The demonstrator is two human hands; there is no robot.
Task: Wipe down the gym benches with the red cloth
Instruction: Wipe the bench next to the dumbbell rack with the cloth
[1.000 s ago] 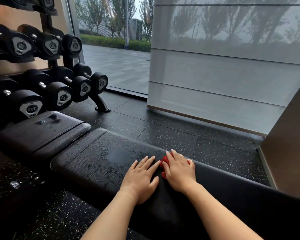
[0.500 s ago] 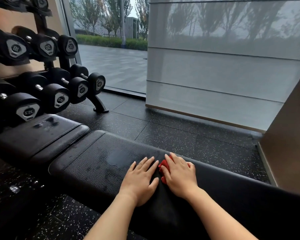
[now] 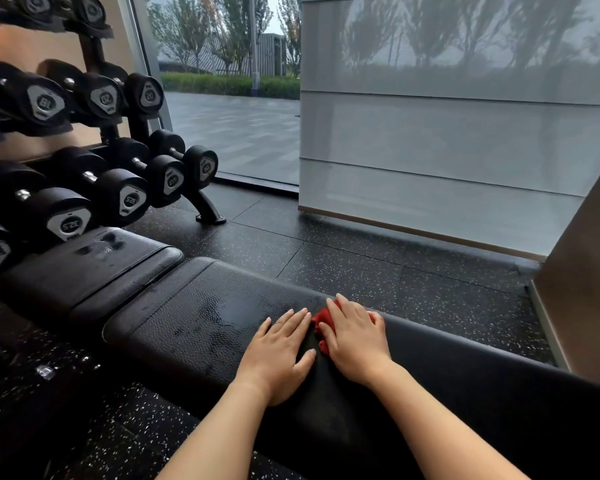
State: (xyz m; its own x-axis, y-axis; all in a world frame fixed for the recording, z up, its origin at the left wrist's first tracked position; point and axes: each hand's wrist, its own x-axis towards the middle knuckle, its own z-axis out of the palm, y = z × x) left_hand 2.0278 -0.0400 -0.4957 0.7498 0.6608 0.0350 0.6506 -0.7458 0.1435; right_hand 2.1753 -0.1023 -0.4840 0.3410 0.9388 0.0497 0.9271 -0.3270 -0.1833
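Right hand (image 3: pixel 355 341) pressed flat on the red cloth (image 3: pixel 321 318), pushing it into the bench (image 3: pixel 194 323); left hand (image 3: pixel 279 355) at its 9 o'clock lay spread, probably bracing.

Floor (image 3: pixel 395 282): black rubber tiles, white-speckled. L: dumbbell rack (image 3: pixel 207 211) w/ black dumbbells (image 3: pixel 129 199), beige wall (image 3: pixel 32 46) behind. Far side: window (image 3: pixel 232 133), wet paving, hedge, trees outside; translucent grey blind (image 3: pixel 447 150) over R part. Brown panel (image 3: pixel 586 289) at R edge. Dull daylight.
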